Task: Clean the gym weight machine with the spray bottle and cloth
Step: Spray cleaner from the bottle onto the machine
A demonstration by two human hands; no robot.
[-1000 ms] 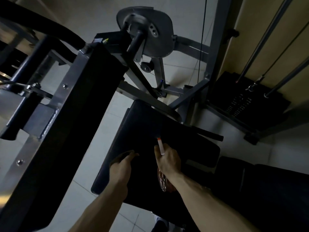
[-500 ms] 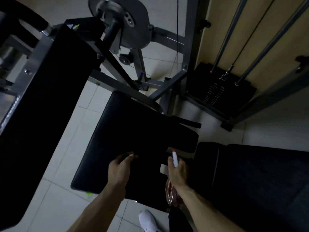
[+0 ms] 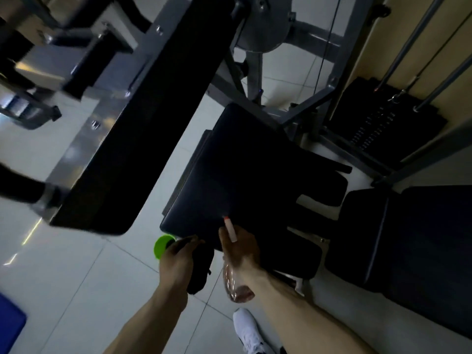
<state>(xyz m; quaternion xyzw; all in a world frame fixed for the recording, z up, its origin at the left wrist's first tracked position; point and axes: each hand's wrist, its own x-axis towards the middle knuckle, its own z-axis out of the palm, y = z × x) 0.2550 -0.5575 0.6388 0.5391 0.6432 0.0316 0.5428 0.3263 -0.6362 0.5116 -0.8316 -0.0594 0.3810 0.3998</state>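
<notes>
The weight machine's black padded seat (image 3: 245, 180) lies in the middle of the view. My right hand (image 3: 240, 247) grips a clear spray bottle (image 3: 236, 284) with pinkish liquid; its white nozzle with a red tip (image 3: 229, 229) points at the seat's near edge. My left hand (image 3: 178, 259) holds a dark cloth (image 3: 200, 270) that hangs down just off the seat's near-left corner, above the floor. A large black pad (image 3: 143, 129) on the machine's grey frame slants across the left.
A green round object (image 3: 162, 246) sits on the tiled floor by my left hand. The weight stack (image 3: 383, 126) with guide rods stands at the back right, another black pad (image 3: 413, 241) at right. My white shoe (image 3: 249, 330) is below. A blue mat corner (image 3: 10, 325) shows bottom left.
My left hand has slid off the seat pad with the cloth, down past its near-left corner. The right hand with the bottle shifted left toward the seat's near edge. The view swung.
</notes>
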